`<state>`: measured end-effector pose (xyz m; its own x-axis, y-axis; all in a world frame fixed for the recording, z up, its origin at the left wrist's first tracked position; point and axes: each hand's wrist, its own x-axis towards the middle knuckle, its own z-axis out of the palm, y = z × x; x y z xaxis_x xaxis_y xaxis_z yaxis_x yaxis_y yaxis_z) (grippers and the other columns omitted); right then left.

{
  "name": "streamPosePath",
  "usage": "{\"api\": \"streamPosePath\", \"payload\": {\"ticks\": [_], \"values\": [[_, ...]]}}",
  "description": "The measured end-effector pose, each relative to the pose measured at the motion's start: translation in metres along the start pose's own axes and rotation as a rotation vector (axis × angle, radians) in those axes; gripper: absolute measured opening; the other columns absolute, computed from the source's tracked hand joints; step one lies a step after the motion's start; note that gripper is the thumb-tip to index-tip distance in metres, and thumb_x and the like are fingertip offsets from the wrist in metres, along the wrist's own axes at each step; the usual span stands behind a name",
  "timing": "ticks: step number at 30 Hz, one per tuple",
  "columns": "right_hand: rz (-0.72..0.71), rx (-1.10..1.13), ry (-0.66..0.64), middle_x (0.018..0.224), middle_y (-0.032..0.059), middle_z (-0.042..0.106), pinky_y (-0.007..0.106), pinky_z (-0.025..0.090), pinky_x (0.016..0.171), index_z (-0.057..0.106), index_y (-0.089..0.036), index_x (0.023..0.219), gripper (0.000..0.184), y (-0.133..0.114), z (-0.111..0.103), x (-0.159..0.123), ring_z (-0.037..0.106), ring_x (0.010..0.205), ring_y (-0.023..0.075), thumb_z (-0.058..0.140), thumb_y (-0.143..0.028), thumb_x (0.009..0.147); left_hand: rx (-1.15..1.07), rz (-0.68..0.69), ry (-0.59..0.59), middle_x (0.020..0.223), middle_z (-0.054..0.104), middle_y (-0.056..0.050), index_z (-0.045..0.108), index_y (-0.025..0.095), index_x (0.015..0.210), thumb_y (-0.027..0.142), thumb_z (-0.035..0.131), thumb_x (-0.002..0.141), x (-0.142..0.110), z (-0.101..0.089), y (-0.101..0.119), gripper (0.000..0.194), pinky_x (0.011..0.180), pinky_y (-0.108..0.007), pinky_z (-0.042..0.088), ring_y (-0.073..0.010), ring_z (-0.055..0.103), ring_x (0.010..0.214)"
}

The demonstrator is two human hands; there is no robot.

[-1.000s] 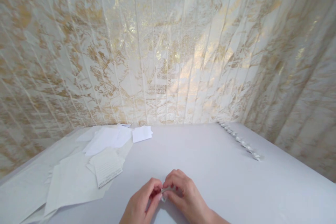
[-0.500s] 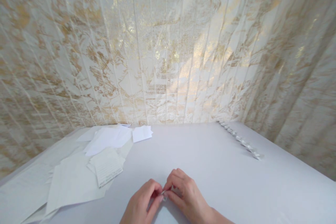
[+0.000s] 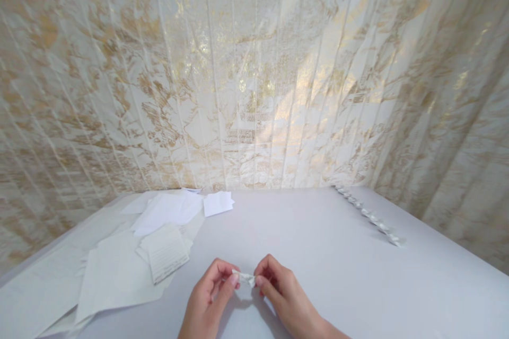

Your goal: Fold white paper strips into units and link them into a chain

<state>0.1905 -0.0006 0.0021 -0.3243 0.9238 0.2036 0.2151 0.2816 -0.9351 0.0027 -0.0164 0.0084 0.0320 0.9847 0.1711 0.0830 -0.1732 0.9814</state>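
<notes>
Between my two hands, just above the white table [image 3: 302,233], is a small folded piece of white paper [image 3: 245,277]. Its left end is pinched by the thumb and fingers of my left hand [image 3: 212,294]. At the right end, my right hand [image 3: 284,294] grips it with thumb and forefinger. The middle of the piece shows in the gap and looks creased or twisted; both ends are covered by fingertips.
Loose paper sheets [image 3: 119,275] overlap on the left, with a lined, printed stack [image 3: 165,254] on top. Small white slips [image 3: 218,204] lie at the back. A row of folded paper pieces [image 3: 366,214] runs along the right. A patterned curtain [image 3: 254,74] hangs behind.
My hands were close together with the folded paper mostly hidden. They have since moved apart, my left hand shifting left, and the paper now spans the gap between them.
</notes>
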Motion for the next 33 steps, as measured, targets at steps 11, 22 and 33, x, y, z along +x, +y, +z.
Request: {"api": "streamPosePath", "payload": {"ticks": [11, 22, 33], "values": [[0.032, -0.139, 0.012, 0.062, -0.0036, 0.055, 0.023, 0.034, 0.058, 0.066, -0.017, 0.072, 0.008, -0.004, 0.0, -0.001, 0.046, 0.059, 0.0125, 0.063, -0.022, 0.078, 0.115, 0.177, -0.016, 0.083, 0.065, 0.0, 0.066, 0.024, 0.093, 0.057, 0.064, 0.085, -0.011, 0.01, 0.002, 0.034, 0.073, -0.025, 0.047, -0.0175, 0.061, 0.073], [0.11, -0.058, -0.008, 0.048, -0.0042, 0.052, 0.022, 0.032, 0.05, 0.057, -0.017, 0.061, 0.021, -0.01, 0.004, -0.002, 0.044, 0.049, 0.0113, 0.062, -0.029, 0.078, 0.312, 0.245, -0.063, 0.068, 0.057, 0.004, 0.065, 0.022, 0.071, 0.042, 0.056, 0.093, -0.008, 0.006, 0.002, 0.031, 0.066, -0.022, 0.04, -0.0147, 0.055, 0.065], [0.076, 0.066, 0.02, 0.059, -0.0085, 0.041, 0.023, 0.03, 0.053, 0.059, -0.017, 0.091, 0.014, -0.001, -0.002, 0.003, 0.038, 0.054, 0.0108, 0.056, -0.03, 0.087, 0.34, 0.102, -0.127, 0.072, 0.063, 0.002, 0.07, 0.021, 0.086, 0.043, 0.056, 0.09, -0.002, 0.002, -0.004, 0.026, 0.063, -0.023, 0.042, -0.0161, 0.056, 0.066]]}}
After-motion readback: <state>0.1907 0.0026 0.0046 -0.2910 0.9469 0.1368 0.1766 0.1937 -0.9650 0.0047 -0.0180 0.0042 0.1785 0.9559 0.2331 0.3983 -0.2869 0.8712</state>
